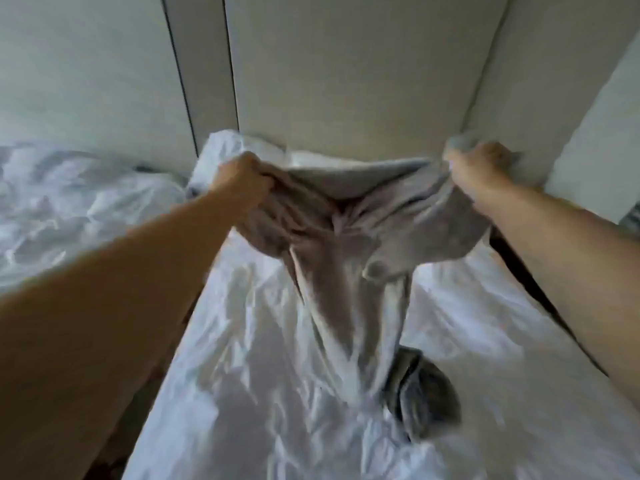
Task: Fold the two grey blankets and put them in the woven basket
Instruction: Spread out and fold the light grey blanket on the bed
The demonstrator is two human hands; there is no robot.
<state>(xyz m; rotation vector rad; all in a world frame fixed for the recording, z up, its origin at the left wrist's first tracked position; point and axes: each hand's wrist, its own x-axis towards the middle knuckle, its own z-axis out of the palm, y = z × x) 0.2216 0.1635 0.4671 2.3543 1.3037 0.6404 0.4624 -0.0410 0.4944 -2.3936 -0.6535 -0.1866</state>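
A: Fingers [266,183], centre left?
B: Curled tight, left hand [244,173] clamped on 1 bunched corner of the grey blanket [346,244].
A: Middle of the frame?
B: Draped between 2 fists, lifted, tail trailing onto the white sheet [242,375]. Lower down, darker grey blanket [424,393] crumpled on the sheet.
A: Centre right?
B: Same grip, right hand [481,168] clenched round the other corner.

A white-sheeted bed [242,393] meets a pale panelled wall [346,81], another rumpled bed [69,202] at left.
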